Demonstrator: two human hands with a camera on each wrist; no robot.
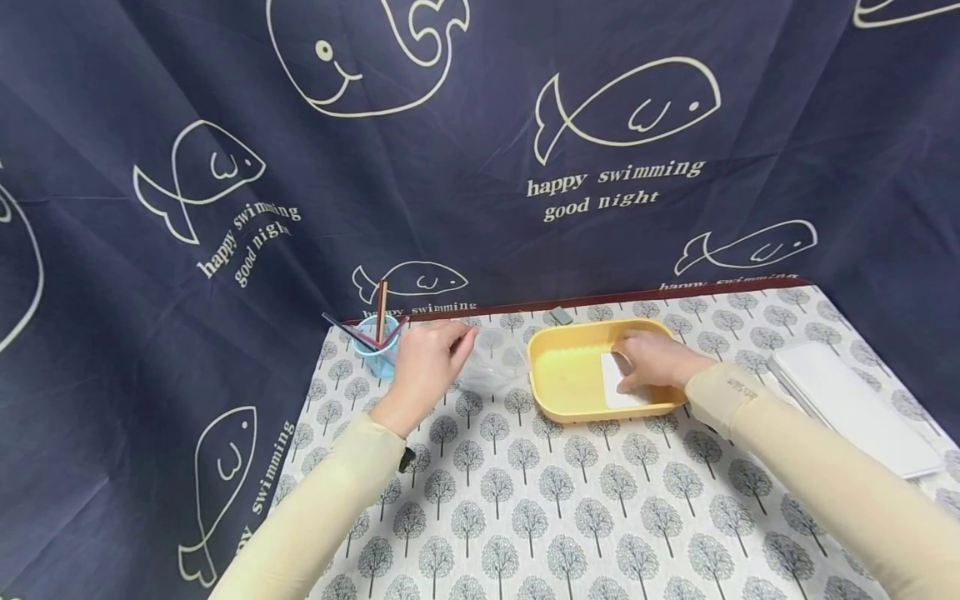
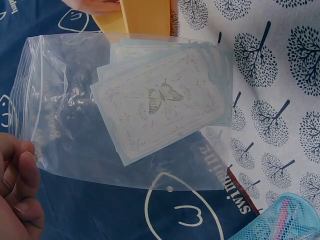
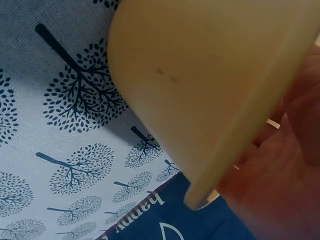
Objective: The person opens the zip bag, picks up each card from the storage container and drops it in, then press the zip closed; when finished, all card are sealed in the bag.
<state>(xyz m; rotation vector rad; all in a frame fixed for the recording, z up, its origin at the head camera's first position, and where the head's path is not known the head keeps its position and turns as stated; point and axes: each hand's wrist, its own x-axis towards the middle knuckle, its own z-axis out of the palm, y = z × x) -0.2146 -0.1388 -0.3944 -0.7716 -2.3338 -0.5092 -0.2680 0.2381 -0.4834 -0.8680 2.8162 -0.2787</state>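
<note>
My left hand (image 1: 431,362) is raised over the left part of the table. In the left wrist view its thumb and fingers pinch the zip edge of a clear zip bag (image 2: 65,145). Inside the bag lie several pale cards (image 2: 165,100), the front one printed with a butterfly. My right hand (image 1: 652,358) reaches down into a yellow tray (image 1: 566,379), thumb and fingers at a white card (image 1: 615,392) on its floor. The right wrist view shows mostly the tray's outer wall (image 3: 200,75), which hides the fingertips and the card.
Left of the bag stands a blue mesh cup (image 1: 381,360) with pens and pencils in it. A small grey block (image 1: 560,315) lies behind the tray. On the right lies a flat white case (image 1: 855,408). A dark blue curtain (image 1: 487,208) hangs behind the tree-patterned tablecloth (image 1: 525,500).
</note>
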